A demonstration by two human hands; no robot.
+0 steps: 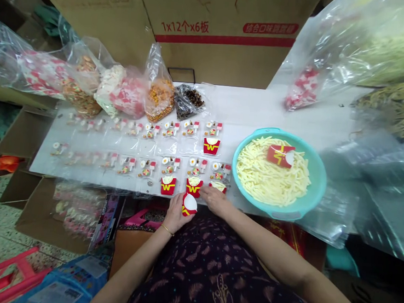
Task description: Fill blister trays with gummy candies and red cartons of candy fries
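Nearest you, your left hand [175, 212] has its fingers curled round a red carton [189, 205] with a pale oval at its top, held just off the table's front edge; whether it's filled, I can't tell. Beside it, your right hand [214, 199] is half curled at the front row, up against the cartons, and its fingertips are too hidden to say if it grips anything. Along that row, three red cartons [168, 185] lie by the three rightmost sets of small pieces [170, 165]; the sets to the left show none, so most of this row looks unfinished. Over on your right, the turquoise basin [318, 192] has plenty of pale sticks [272, 184], with a loose carton [280, 156] on top. Further back, only the rightmost set of the back row [171, 129] has its carton [211, 146]; the others wait. Beyond stand bags of small pieces [160, 100] and a big cardboard box [222, 60].
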